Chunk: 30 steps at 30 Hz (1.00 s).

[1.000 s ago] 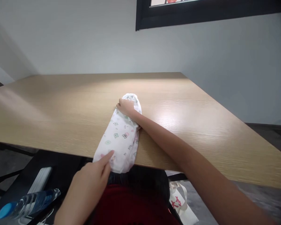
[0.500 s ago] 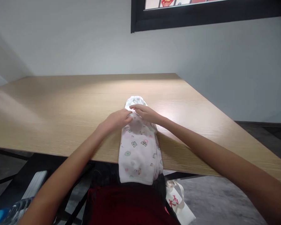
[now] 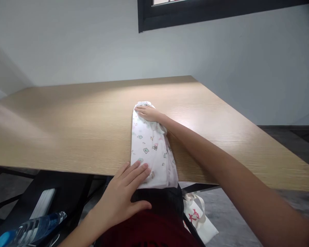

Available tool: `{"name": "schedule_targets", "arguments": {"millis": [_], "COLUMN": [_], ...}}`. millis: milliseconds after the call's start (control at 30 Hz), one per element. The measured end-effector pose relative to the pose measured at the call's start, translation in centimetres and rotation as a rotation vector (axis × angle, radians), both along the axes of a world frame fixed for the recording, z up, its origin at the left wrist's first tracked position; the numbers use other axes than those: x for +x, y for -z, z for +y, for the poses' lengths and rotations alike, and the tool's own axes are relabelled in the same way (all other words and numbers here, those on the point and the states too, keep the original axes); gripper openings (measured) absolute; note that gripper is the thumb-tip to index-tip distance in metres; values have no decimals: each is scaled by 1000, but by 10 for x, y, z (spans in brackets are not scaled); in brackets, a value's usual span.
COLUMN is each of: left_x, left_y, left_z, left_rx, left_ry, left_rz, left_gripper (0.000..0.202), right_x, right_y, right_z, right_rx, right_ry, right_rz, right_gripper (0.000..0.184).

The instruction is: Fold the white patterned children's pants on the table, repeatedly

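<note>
White cloth (image 3: 140, 145) with small green, pink and dark prints lies in layers on the table (image 3: 79, 130), its gathered end pointing away from the person and its near end reaching just past the front edge. The right hand (image 3: 149, 114) is spread flat over the far part, fingers straight and gripping nothing; laid so, it seems to weigh the layers down and keep that end from sliding. The left hand (image 3: 126, 185) is open too, its fingertips resting on the near end and its thumb held well out, probably to flatten the layers rather than pinch them. Having the cloth straight in front of the body likely puts both ends within easy reach. Lower left, a blue-capped bottle (image 3: 37, 227) appears to lie on its side by a black seat (image 3: 65, 183); no brand is readable on it. Lower right, beneath the table, a white bag (image 3: 206, 231) carries two red characters, 大吉. Dark lettering on the red shirt (image 3: 144, 228) is too cut off to read
</note>
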State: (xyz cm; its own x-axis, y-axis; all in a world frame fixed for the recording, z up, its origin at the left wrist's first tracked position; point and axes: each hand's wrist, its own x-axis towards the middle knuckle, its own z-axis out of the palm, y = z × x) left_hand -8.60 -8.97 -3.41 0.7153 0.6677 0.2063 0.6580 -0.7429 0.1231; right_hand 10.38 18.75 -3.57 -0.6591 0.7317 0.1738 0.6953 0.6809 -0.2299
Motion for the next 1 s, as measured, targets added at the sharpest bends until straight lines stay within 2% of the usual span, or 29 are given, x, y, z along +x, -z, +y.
{"name": "schedule_targets", "arguments": {"millis": [67, 133, 200, 267, 367, 400, 433, 500, 567, 600, 633, 700, 767, 833, 900, 1000], "left_x": [-1, 1, 3, 3, 3, 2, 2, 1, 0, 0, 0, 1, 5, 10, 16, 21], "left_y": [10, 16, 16, 12, 2, -1, -5, -14, -26, -34, -42, -60, -78, -89, -90, -72], "left_z": [4, 12, 19, 23, 18, 14, 9, -3, -13, -14, -13, 2, 32, 74, 120, 176], "left_rx": [165, 309, 362, 318, 222, 178, 123, -24, -158, -206, -241, -304, -386, -444, -412, -358], "left_ry": [1, 13, 51, 98, 135, 139, 144, 151, 140, 112, 64, -96, -287, -428, -490, -533], "left_rz": [-55, -158, -260, -328, -405, -425, -447, -495, -551, -573, -597, -649, -673, -619, -510, -423], "left_gripper": [40, 37, 34, 27, 21, 21, 20, 17, 15, 14, 13, 11, 17, 27, 28, 19], "right_x": [-1, 0, 2, 7, 18, 22, 25, 31, 35, 36, 36, 36, 34, 32, 30, 28], "right_y": [-3, -11, -22, -34, -46, -47, -48, -46, -45, -47, -51, -63, -78, -87, -86, -67], "right_z": [-1, -9, -28, -63, -139, -168, -197, -249, -284, -293, -295, -280, -243, -194, -143, -86], "right_rx": [-14, -48, -134, -240, -324, -307, -212, -127, -55, -22, 13, 27, -56, -183, -265, -465], "right_ry": [4, -16, -50, -86, -165, -227, -263, -334, -310, -289, -262, -193, -72, 103, 259, 426], "right_rz": [22, 54, 108, 155, 141, 122, 118, 137, 197, 238, 284, 370, 420, 422, 458, 524], "right_gripper": [45, 42, 39, 39, 39, 38, 38, 47, 50, 52, 54, 53, 45, 36, 33, 29]}}
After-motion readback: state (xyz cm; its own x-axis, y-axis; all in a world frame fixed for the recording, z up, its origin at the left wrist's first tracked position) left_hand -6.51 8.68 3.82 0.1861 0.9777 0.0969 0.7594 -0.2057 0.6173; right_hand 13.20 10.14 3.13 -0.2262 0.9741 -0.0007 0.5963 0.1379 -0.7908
